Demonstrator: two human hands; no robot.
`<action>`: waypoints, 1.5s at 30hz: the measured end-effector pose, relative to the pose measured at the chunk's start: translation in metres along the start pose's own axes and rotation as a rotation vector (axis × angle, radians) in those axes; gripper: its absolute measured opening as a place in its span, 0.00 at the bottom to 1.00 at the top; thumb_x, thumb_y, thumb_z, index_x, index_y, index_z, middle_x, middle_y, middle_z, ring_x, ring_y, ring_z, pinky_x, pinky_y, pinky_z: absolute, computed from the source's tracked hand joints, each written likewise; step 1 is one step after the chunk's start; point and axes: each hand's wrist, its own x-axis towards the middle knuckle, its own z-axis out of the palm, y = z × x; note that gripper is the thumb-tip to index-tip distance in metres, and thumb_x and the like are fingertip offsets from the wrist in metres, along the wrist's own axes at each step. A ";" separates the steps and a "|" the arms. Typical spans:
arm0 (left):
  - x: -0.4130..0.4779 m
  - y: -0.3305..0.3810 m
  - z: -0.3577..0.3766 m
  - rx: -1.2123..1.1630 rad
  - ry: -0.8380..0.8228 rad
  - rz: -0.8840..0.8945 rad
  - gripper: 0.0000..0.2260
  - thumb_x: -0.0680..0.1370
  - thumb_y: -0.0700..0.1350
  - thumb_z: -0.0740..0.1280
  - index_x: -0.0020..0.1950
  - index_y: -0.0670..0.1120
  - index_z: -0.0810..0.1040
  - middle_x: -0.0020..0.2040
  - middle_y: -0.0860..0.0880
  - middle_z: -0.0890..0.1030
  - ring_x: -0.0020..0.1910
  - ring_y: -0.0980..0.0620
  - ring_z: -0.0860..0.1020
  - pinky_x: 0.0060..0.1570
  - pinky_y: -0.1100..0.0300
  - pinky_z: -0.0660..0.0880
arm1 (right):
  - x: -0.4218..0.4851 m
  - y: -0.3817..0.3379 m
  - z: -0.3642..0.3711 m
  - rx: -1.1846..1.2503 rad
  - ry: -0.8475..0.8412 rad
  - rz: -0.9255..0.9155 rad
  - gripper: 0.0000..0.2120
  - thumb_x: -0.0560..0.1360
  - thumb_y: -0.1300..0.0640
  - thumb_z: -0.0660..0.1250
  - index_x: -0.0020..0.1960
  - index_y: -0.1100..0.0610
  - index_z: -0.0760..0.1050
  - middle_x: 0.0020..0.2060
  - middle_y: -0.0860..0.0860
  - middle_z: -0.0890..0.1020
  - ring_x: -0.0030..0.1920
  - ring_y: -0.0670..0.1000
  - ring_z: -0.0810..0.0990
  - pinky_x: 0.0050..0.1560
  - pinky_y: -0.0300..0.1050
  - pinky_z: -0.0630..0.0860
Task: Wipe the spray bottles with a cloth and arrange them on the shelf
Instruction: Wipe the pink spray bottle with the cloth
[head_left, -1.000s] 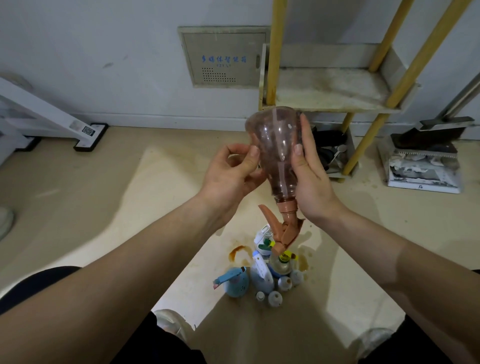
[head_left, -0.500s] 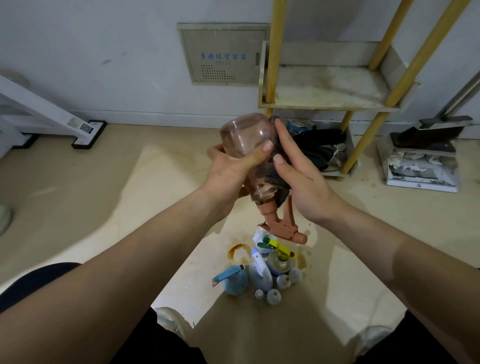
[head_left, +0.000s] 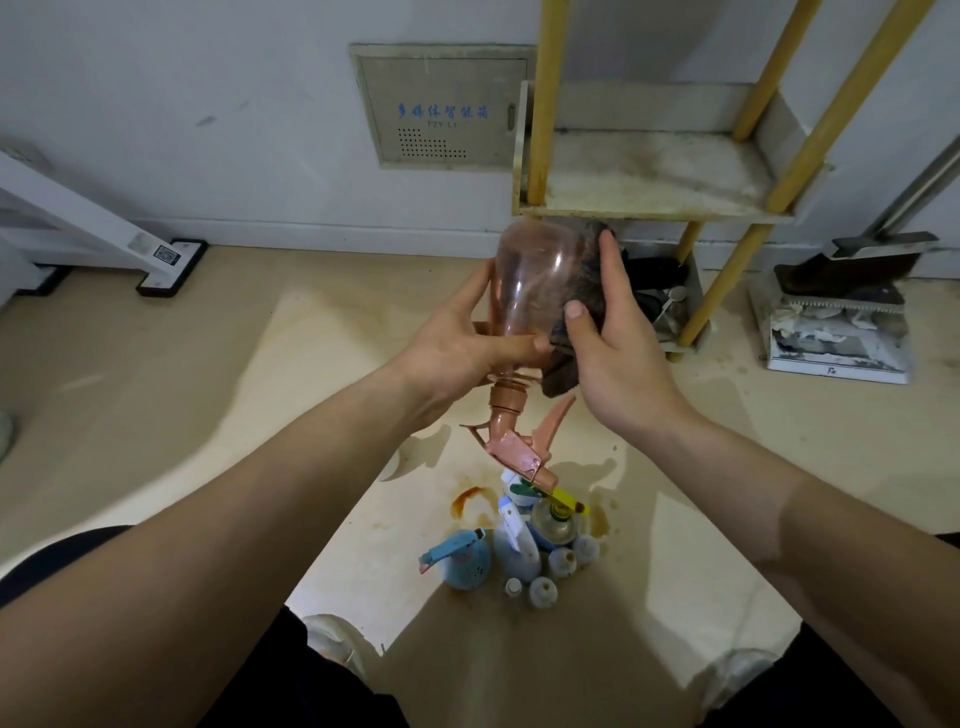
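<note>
Upturned clear pink plastic spray bottle in curled left hand, right hand pinching dark cloth against it.

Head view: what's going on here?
A person holds a pink spray bottle upside down in the left hand, nozzle towards the floor. The right hand presses a dark cloth against its side to wipe it. Other bottles stand clustered on the floor, in front of the shelf.
</note>
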 end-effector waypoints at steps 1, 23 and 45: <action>0.000 0.000 0.002 0.019 0.007 0.008 0.34 0.72 0.34 0.76 0.69 0.63 0.69 0.50 0.43 0.85 0.45 0.48 0.84 0.48 0.52 0.81 | -0.001 0.000 0.000 -0.080 0.007 -0.050 0.31 0.84 0.59 0.56 0.82 0.50 0.44 0.81 0.46 0.54 0.79 0.43 0.52 0.78 0.39 0.52; -0.004 0.013 -0.014 0.851 0.094 0.120 0.37 0.62 0.57 0.77 0.70 0.55 0.71 0.42 0.54 0.83 0.32 0.58 0.81 0.35 0.61 0.80 | 0.007 0.006 -0.013 -0.977 -0.306 -0.438 0.30 0.84 0.53 0.54 0.81 0.45 0.44 0.81 0.42 0.49 0.80 0.59 0.53 0.76 0.53 0.59; 0.001 0.029 -0.039 0.516 -0.353 -0.261 0.19 0.73 0.53 0.72 0.62 0.48 0.80 0.51 0.38 0.85 0.46 0.45 0.85 0.46 0.55 0.81 | -0.018 0.011 0.020 -0.860 -0.342 -0.421 0.30 0.74 0.37 0.65 0.71 0.49 0.65 0.64 0.48 0.75 0.65 0.54 0.72 0.61 0.52 0.72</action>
